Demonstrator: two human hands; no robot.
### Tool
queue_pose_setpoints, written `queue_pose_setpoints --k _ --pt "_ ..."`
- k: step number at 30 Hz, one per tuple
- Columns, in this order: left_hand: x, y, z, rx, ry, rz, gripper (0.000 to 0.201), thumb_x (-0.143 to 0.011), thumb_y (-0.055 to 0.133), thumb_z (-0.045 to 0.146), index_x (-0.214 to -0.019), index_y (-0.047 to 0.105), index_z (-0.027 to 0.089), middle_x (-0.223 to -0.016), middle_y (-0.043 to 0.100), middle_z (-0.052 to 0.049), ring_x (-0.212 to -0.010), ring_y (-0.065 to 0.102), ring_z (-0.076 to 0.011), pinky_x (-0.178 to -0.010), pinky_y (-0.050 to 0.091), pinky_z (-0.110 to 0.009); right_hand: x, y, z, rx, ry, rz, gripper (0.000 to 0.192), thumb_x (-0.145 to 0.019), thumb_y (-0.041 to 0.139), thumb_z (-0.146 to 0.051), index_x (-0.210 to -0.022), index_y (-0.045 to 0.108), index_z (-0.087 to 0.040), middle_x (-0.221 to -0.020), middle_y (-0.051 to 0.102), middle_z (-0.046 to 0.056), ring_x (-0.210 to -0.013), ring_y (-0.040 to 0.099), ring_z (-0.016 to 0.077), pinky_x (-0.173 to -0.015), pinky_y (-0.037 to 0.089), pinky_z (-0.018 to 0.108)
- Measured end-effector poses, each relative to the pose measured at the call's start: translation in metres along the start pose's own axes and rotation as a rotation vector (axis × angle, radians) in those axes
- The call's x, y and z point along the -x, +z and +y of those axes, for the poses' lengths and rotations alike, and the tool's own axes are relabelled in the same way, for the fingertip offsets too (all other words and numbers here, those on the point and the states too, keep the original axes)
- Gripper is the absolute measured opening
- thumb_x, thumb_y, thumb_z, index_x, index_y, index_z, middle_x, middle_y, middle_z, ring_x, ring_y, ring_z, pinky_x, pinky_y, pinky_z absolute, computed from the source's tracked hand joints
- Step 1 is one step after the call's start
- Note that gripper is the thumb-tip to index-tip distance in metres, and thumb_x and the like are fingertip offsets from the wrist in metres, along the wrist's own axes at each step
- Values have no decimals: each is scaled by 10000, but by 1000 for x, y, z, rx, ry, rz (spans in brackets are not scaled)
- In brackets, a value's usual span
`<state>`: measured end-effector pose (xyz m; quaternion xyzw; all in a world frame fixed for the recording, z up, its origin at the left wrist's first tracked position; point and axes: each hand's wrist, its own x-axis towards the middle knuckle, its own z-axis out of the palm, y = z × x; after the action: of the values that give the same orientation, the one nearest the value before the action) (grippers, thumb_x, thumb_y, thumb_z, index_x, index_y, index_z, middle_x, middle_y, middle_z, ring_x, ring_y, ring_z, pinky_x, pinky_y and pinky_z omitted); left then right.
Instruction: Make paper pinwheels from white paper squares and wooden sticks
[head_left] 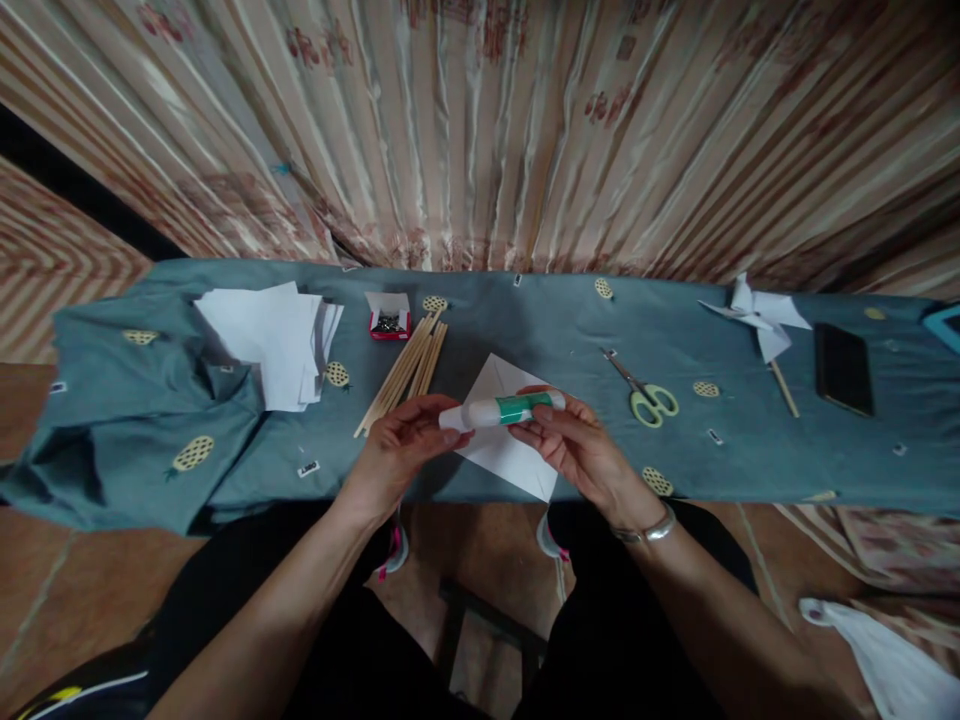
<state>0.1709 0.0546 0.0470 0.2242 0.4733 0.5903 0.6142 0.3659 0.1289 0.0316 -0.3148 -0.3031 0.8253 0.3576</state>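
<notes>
Above creased paper (525, 468), left hand (405, 437) grips glue stick (511, 409) at 9 o'clock, right hand (583, 448) at 3; likely capping or uncapping, next requiring axial alignment.

My left hand (405, 447) and right hand (576, 447) are bare, and so are my forearms. A shiny silver-coloured bangle (658, 527) rounds my right wrist. Black trousers (626, 620) cover my legs, dark enough to hide any seams. My pale shoes (402, 545), only partly visible, carry bright pink accents.
</notes>
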Motion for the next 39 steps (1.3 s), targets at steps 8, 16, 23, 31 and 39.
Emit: queue_pose_setpoints --k 8,16,23,31,39 --pt "-2 -3 -2 -60 17 2 350 -579 877 242 -887 727 171 -782 743 -9 -705 696 -121 -736 591 -228 2 3 -1 93 -54 19 244 -657 850 -274 -869 737 -232 -825 736 -33 -786 703 104 -785 615 219" --pt "-3 -8 -7 -328 122 20 344 -602 845 279 -904 710 187 -871 735 -27 -786 690 -168 -765 575 -295 4 6 -3 265 -59 40 275 -639 864 -319 -863 726 -239 -790 719 -36 -726 677 91 -752 609 219" --pt "1 -5 -7 -421 176 34 290 -624 827 286 -880 727 196 -830 737 -27 -739 679 -167 -717 568 -285 2 5 7 240 -8 9 287 -648 854 -352 -860 721 -212 -777 751 -17 -677 721 117 -689 614 237" --pt "5 -7 -8 -461 202 28 252 -633 817 260 -866 737 202 -839 732 -20 -716 679 -156 -721 575 -277 4 5 9 219 16 2 258 -665 844 -352 -833 725 -196 -742 760 -9 -651 728 112 -659 604 209" --pt "3 -11 -7 -453 200 62 308 -594 836 314 -864 759 186 -839 755 -45 -744 690 -190 -712 572 -307 2 13 19 307 -23 -11 307 -664 833 -384 -873 723 -187 -762 760 11 -650 720 133 -623 595 245"
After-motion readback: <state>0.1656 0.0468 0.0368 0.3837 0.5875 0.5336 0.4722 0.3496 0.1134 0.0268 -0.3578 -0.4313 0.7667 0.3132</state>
